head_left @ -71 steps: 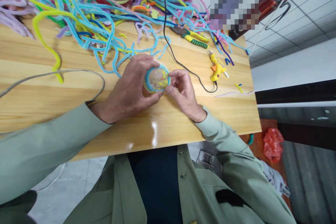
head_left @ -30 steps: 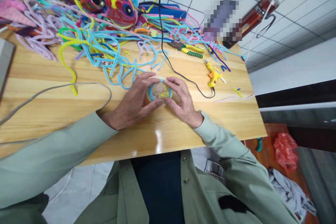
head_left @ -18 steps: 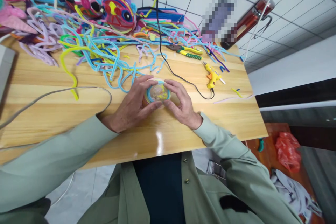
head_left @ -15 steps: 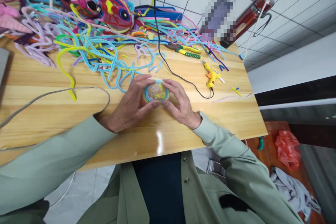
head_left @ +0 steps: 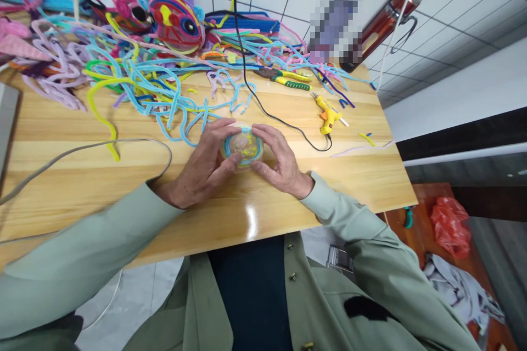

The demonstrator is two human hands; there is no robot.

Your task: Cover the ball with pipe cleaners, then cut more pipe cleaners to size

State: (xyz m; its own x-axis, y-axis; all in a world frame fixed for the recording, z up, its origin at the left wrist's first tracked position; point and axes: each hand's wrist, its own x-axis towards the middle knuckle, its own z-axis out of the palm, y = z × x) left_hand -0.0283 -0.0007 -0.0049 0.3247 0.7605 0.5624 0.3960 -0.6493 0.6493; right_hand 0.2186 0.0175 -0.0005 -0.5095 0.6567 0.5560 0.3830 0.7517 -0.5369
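A small round clear piece [head_left: 242, 145] with a light blue pipe-cleaner rim and yellow bits inside sits on the wooden table [head_left: 123, 175], held between both hands. My left hand [head_left: 200, 167] wraps its left side, thumb under, fingers curled over the top. My right hand [head_left: 280, 162] grips the right side with curled fingers. Both sleeves are pale green.
A heap of coloured pipe cleaners [head_left: 144, 77] covers the far half of the table, with two bright fish-like figures [head_left: 173, 19] behind. Pliers [head_left: 288, 78], a yellow glue gun [head_left: 327, 115] with black cord, and a grey cable [head_left: 102, 145] lie nearby. The table edge is at right.
My right hand went from pinching the rim with its fingertips to cupping the piece's right side. The piece stayed between both hands while the view tilted upward.
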